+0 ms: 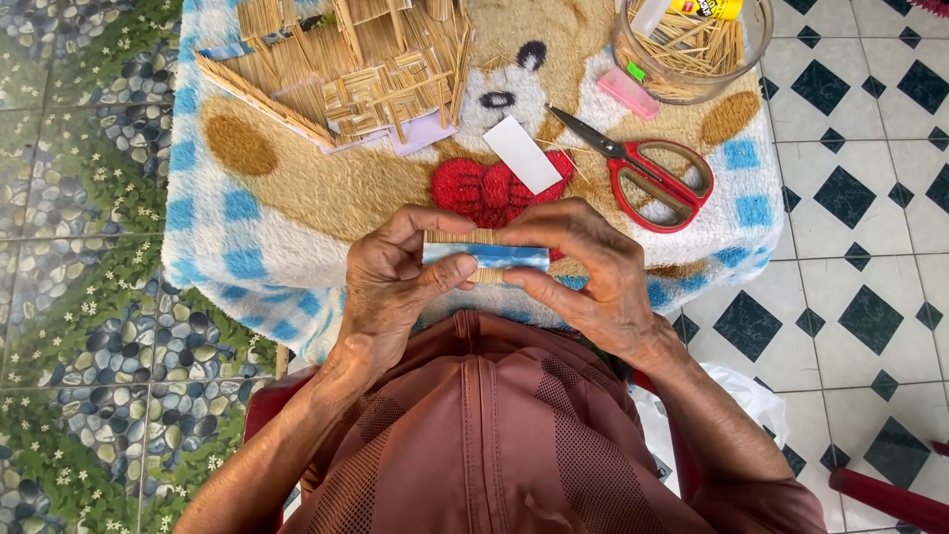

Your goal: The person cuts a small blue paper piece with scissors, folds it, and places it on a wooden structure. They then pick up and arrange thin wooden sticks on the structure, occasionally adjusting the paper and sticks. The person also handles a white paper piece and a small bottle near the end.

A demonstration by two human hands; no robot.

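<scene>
Both hands meet at the near edge of the small table: the left hand and the right hand each pinch one end of a short flat row of pale wooden toothpicks backed by a strip of blue-and-white paper, thumbs below and fingers curled over the top, holding it level just above the lap. That little panel looks joined already, with the sticks lying side by side along the strip, though whether it is trimmed or glued fast cannot be told. At the far left corner of the table, which is covered by a blue-checked fleece cloth with a bear picture, stands a partly built toothpick model house on lilac card; its walls and sloping roof are largely laid, so much of the building seems done. A loose white paper rectangle lies mid-table, red-handled scissors to its right, and a clear round plastic tub of spare toothpicks sits at the far right corner.
</scene>
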